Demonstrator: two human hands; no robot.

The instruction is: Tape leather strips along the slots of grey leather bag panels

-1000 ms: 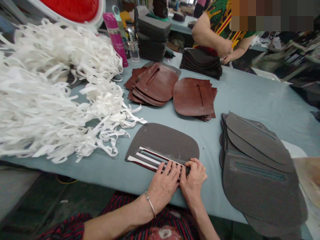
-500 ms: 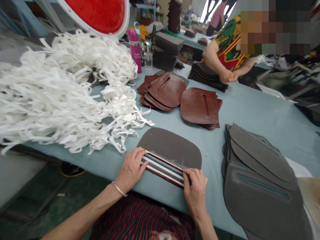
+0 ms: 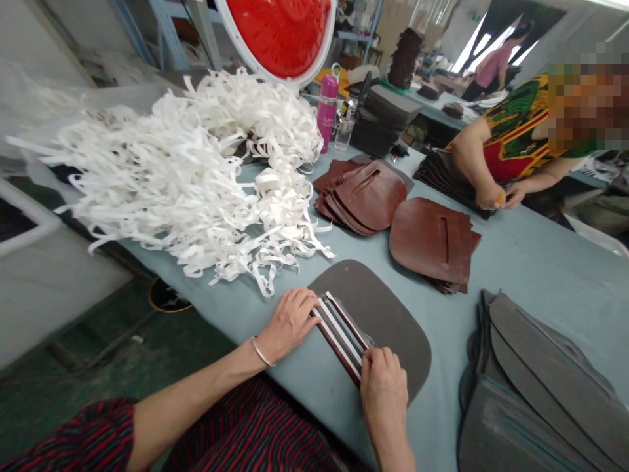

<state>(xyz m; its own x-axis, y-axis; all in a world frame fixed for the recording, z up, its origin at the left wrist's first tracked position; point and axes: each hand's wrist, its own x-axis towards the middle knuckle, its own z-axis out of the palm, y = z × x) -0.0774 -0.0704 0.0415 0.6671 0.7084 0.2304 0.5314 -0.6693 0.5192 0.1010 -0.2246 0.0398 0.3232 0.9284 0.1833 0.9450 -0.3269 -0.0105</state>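
Note:
A dark grey panel point(image 3: 388, 321) with rounded corners lies on the table in front of me. Along its near side run a narrow slot, white tape strips point(image 3: 343, 329) and thin reddish-brown edges. My left hand point(image 3: 292, 321) is closed on the left end of this slotted part, thumb towards the strips. At the other end, my right hand point(image 3: 384, 380) grips the panel with bent fingers; its fingertips hide that end of the strips.
A big heap of white tape point(image 3: 196, 177) covers the left side. Brown slotted leather pieces point(image 3: 432, 239) lie beyond the panel, more grey panels point(image 3: 535, 373) at right. A pink bottle point(image 3: 327, 111) stands at the back. A co-worker's hands point(image 3: 501, 196) are across the table.
My view has swung left, so the scene sits further right. The slotted panel has turned, its right end coming nearer to me. Both hands stay at its ends.

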